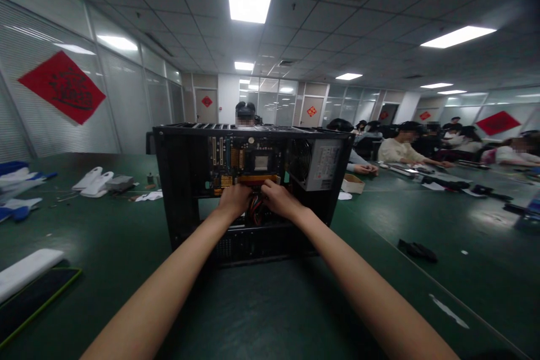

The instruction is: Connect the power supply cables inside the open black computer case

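Observation:
An open black computer case (179,202) lies on its side on the green table, its inside turned toward me. In it I see a motherboard (236,152) with a metal processor socket area (261,162), and a grey power supply (324,163) with a fan at the right. My left hand (236,201) has its fingers curled at the left end of orange-yellow slots (257,180). Close to their right end is my right hand (282,201), its fingers bent inward. A bundle of coloured wires (255,209) runs between the hands. Whatever the fingertips grip is hidden.
White gloves (96,181) and a grey block (119,183) lie left of the case. A white bar (29,271) and a dark green-edged panel (40,295) are nearer. At right are a small box (352,183) and a black cloth-like item (417,250). Several people sit farther off.

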